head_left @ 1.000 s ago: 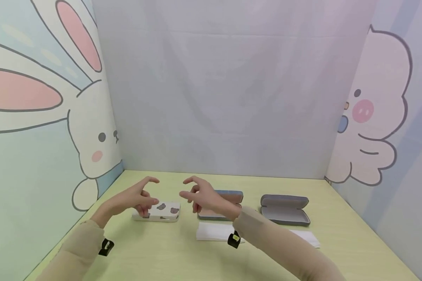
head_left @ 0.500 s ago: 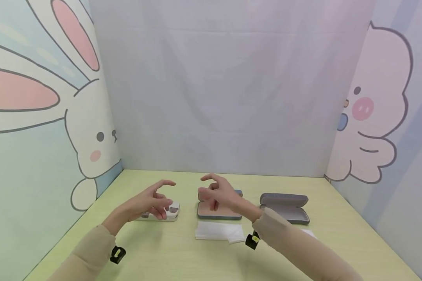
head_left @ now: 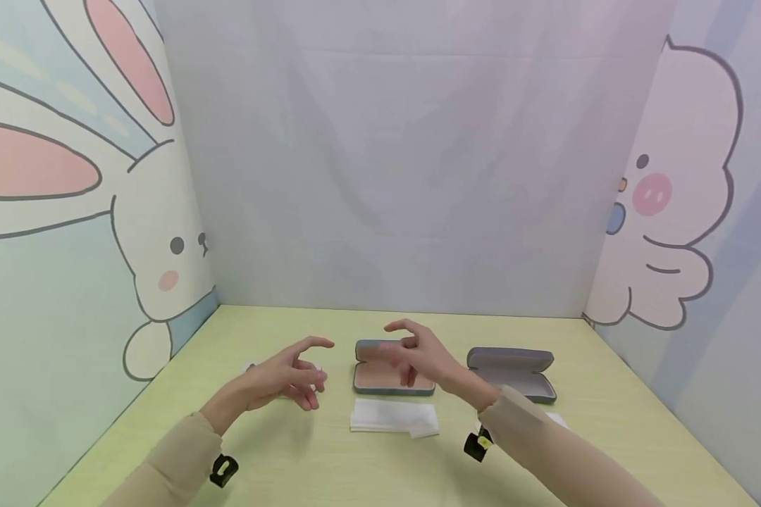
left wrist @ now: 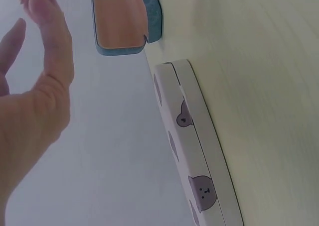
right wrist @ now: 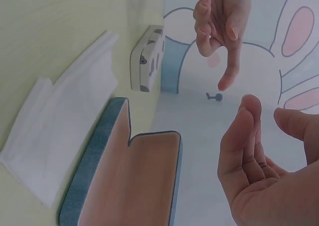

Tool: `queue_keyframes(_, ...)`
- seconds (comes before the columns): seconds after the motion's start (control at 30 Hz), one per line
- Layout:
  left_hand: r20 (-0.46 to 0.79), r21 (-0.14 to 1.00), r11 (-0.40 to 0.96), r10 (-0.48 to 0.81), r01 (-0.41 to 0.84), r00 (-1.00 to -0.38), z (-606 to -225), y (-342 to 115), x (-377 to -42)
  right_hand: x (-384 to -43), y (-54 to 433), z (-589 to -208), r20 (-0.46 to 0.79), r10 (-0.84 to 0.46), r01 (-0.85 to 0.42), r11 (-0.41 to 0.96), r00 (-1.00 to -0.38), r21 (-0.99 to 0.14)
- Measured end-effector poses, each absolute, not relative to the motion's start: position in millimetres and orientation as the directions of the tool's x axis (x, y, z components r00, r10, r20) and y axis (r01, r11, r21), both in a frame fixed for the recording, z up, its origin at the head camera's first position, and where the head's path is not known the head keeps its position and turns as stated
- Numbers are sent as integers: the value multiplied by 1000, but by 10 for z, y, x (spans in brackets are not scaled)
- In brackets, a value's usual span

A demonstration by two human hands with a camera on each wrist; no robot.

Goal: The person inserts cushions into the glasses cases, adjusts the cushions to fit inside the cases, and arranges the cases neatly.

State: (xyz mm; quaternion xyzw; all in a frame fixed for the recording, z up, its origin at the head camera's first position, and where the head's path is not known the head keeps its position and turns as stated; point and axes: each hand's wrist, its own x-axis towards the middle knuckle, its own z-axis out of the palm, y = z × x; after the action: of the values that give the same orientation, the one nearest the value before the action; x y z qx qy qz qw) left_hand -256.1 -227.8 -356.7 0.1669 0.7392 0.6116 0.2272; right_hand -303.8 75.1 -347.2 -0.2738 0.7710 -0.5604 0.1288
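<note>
Head view, and here we are: left hand point(head_left: 285, 380) and right hand point(head_left: 428, 358) hang empty above the surface point(head_left: 355, 472), fingers curved and loosely spread. The right is near the gaping blue case point(head_left: 373, 382), the left near the closed white case point(left wrist: 197, 146). Both cases look light, stiff, perhaps slightly slick; best grip, across the long sides.
</note>
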Motion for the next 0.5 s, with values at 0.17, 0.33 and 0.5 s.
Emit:
queue_keyframes(0.17, -122, 986, 165, 540, -37, -833, -3594, -2226, -2552, -3011, 873, -3497, 107, -553, -272, 225, -826, -936)
queue_keyframes(0.33, -119, 989, 139, 559, -49, -820, -3637, -2178, -2548, -2982, 982, -3546, 98, -553, -263, 227, -828, -938)
queue_keyframes(0.5, -131, 990, 124, 569, -73, -812, -3700, -2124, -2552, -2952, 1074, -3604, 100, -566, -272, 229, -819, -935)
